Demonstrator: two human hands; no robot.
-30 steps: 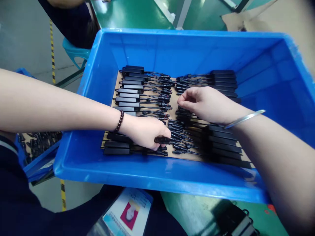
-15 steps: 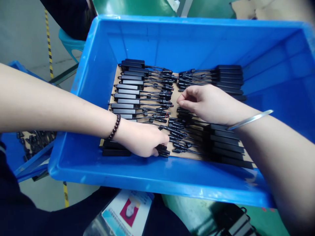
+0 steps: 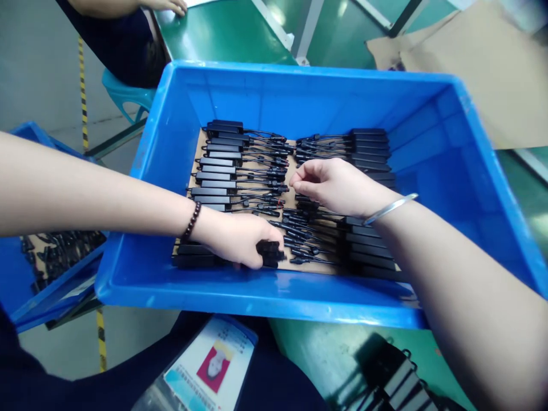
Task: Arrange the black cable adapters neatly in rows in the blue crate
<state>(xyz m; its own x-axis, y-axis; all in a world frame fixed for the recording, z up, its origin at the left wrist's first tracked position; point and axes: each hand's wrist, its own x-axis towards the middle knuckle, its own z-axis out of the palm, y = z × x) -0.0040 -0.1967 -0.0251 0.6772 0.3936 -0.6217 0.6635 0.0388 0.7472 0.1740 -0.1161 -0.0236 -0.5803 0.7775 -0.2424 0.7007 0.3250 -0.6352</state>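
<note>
Near the front of the blue crate, my left hand (image 3: pixel 237 237) reaches down with thumb and index finger around a bunch of black cable connectors (image 3: pixel 270 253). Over the gap between two columns of black power adapters, my right hand (image 3: pixel 331 182) is closed in a pinch. Anything in that pinch is hidden or too small to make out. The left column of adapters (image 3: pixel 217 171) has its cables pointing right. The right column of adapters (image 3: pixel 369 151) has its cables pointing left, partly covered by my right hand. Brown cardboard (image 3: pixel 291 168) lies beneath them.
High walls of the blue crate (image 3: pixel 265 297) surround both hands. A second blue bin (image 3: pixel 55 285) with black cables stands at left. More black adapters (image 3: pixel 400 377) lie on the green surface below. A person's arm and a turquoise stool (image 3: pixel 128 91) are at upper left, cardboard sheets (image 3: pixel 479 74) at upper right.
The view has shifted, showing more beyond the crate's far side. My left thumb and index finger have moved apart around the connectors. My right hand keeps its pinch over the gap.
</note>
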